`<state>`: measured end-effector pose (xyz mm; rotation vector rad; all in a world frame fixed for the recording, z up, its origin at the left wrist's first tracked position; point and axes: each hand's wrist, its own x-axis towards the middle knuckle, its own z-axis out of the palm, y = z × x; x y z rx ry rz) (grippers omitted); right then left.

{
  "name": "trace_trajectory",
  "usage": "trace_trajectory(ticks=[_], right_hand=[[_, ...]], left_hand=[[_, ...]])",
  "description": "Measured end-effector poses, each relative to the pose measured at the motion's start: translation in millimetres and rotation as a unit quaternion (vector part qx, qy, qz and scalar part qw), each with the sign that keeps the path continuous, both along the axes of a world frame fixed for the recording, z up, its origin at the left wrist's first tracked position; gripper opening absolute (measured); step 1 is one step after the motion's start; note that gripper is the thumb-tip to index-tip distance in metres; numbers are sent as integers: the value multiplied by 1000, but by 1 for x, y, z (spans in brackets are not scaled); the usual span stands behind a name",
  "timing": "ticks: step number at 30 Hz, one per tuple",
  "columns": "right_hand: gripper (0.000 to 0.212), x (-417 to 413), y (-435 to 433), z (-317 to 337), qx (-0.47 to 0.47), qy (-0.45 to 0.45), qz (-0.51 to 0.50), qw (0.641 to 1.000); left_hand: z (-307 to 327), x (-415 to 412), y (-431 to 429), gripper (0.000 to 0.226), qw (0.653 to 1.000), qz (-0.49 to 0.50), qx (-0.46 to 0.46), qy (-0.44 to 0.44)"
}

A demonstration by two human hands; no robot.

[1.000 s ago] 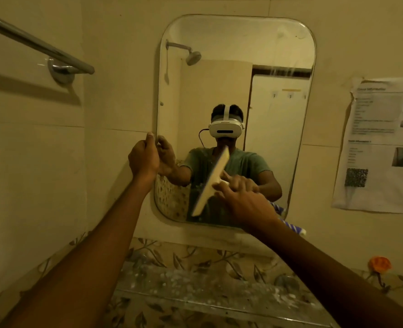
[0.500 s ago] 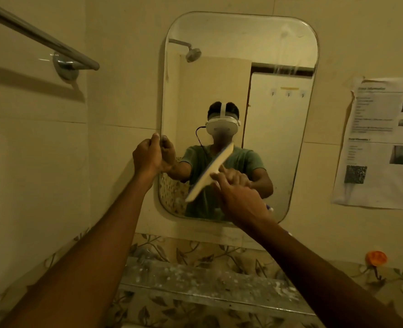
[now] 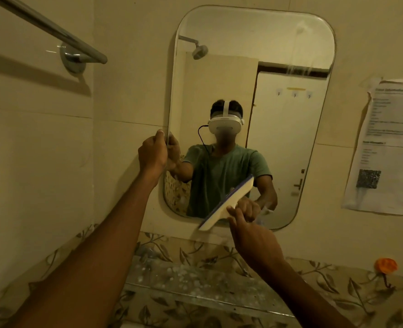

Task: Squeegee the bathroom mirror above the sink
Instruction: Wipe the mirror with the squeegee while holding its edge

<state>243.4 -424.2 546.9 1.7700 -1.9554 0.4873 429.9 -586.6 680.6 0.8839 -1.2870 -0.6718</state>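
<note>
A tall mirror (image 3: 250, 67) with rounded corners hangs on the tiled wall. My left hand (image 3: 152, 153) grips its left edge at mid height. My right hand (image 3: 254, 235) holds the handle of a white squeegee (image 3: 228, 202), whose blue-edged blade lies slanted against the glass at the mirror's lower right, its low end reaching the bottom rim. Water streaks show near the mirror's top right corner.
A chrome towel rail (image 3: 53, 31) juts from the wall at upper left. Printed paper sheets (image 3: 389, 147) are stuck to the wall on the right. Below the mirror runs a glass shelf (image 3: 195, 282) over leaf-patterned tiles, with an orange object (image 3: 386, 265) at far right.
The squeegee and my right hand have moved down and to the right across the glass, from mid mirror to its bottom edge. My left hand stays on the mirror's left edge.
</note>
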Motion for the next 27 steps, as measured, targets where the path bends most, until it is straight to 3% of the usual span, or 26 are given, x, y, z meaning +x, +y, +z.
trace_trajectory(ticks=[3,10,14,20,24,27], right_hand=[[47,15,-4,18,-27,-51,45,997],[45,60,-35,114,-127,-33,91,987],[47,41,-26,75,-85,-69,75,991],[50,10,-9,7,-31,-51,8,998],[47,29,-13,13,-49,-90,49,994],[50,55,-35,30,-39,-44,87,994]], left_hand=[[0,-1,1,38,1000,10,-9,-17],[1,0,-1,40,1000,8,5,-15],[0,2,-4,43,1000,-8,7,2],[-1,0,-4,41,1000,10,-7,6],[-22,-1,-4,38,997,59,-24,-42],[-36,-2,-5,37,996,74,-21,-34]])
